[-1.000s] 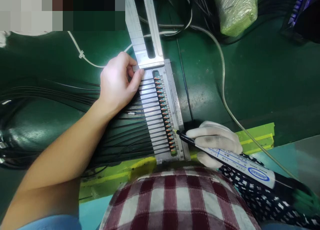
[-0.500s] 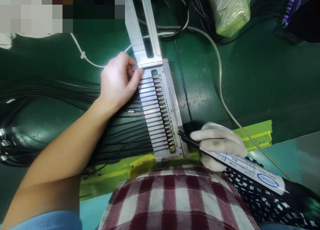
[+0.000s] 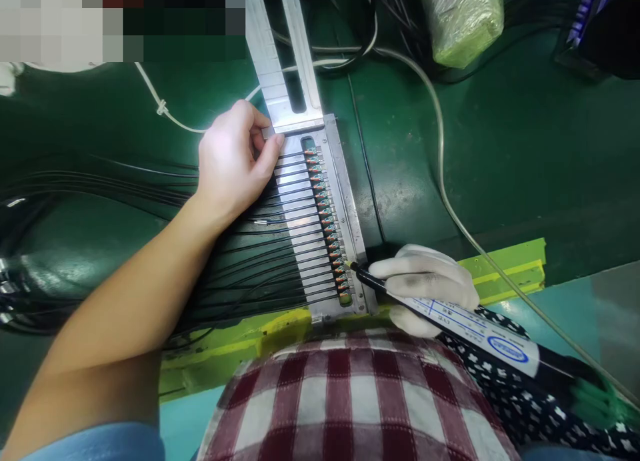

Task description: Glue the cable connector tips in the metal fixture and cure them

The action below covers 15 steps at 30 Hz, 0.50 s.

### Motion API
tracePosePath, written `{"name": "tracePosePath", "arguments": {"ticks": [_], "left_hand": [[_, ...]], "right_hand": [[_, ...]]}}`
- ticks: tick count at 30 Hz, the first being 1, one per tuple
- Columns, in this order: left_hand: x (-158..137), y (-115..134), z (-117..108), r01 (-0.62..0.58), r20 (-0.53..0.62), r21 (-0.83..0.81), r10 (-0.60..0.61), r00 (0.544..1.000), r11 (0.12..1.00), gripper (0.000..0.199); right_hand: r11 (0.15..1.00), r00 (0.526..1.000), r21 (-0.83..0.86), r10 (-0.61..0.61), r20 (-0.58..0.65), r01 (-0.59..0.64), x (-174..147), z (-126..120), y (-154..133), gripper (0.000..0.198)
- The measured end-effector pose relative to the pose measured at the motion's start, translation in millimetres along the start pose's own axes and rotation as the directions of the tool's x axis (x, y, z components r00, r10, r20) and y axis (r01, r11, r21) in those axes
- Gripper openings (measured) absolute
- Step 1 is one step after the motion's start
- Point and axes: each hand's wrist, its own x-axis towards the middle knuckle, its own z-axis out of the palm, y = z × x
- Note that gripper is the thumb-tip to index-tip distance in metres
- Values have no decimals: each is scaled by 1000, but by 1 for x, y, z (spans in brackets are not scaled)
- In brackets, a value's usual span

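My bare left hand [image 3: 235, 161] pinches the upper left edge of a metal cable fixture [image 3: 295, 241], just below its hinge. The fixture's slotted metal lid [image 3: 275, 67] is swung back, away from me. A row of small green circuit boards [image 3: 327, 222] with orange wires sits in the fixture's slot, each on the end of a black cable [image 3: 265, 257]. In a white glove, my right hand [image 3: 430, 281] grips a black dispensing syringe [image 3: 465, 327] with a white and blue label. The syringe's tip is over the lower part of the row; whether it touches is too small to tell.
Black cables [image 3: 95, 181] spread left over the green table [image 3: 500, 154]. A pale cord [image 3: 440, 147] curves down the right side. A plastic-wrapped bundle [image 3: 463, 21] lies at the back, and yellow-green tape [image 3: 515, 264] runs along the front edge.
My right hand and the syringe have shifted left and slightly up, bringing the tip closer over the boards. My left hand keeps its pinch on the fixture.
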Motion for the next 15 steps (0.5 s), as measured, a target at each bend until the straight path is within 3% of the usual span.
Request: {"name": "tracePosePath", "arguments": {"ticks": [15], "left_hand": [[0, 1, -1, 12, 11, -1, -12, 1000, 1000, 16]], "right_hand": [[1000, 1000, 17, 2, 1, -2, -1, -2, -1, 4]]}}
